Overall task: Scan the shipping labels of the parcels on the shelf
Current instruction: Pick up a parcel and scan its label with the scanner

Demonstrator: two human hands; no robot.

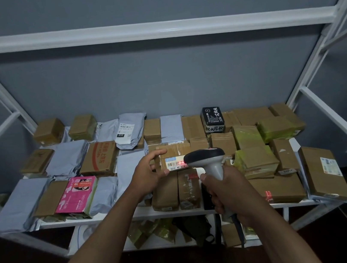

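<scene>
My left hand (149, 171) grips a small brown cardboard parcel (176, 151) by its left end, tilted up above the shelf's middle. Its white shipping label (176, 164) faces me, and a red scan line glows across the barcode. My right hand (226, 191) is closed around the handle of a grey and black barcode scanner (204, 157). The scanner's head sits just right of the label, pointing at it. Part of the parcel's right end is hidden behind the scanner head.
A white metal shelf (144, 213) carries several brown boxes, grey mailer bags (68, 157), a pink box (77, 195) at the left and a black box (212, 117) at the back. Yellow-green taped parcels (253, 160) lie on the right. A lower shelf holds more parcels.
</scene>
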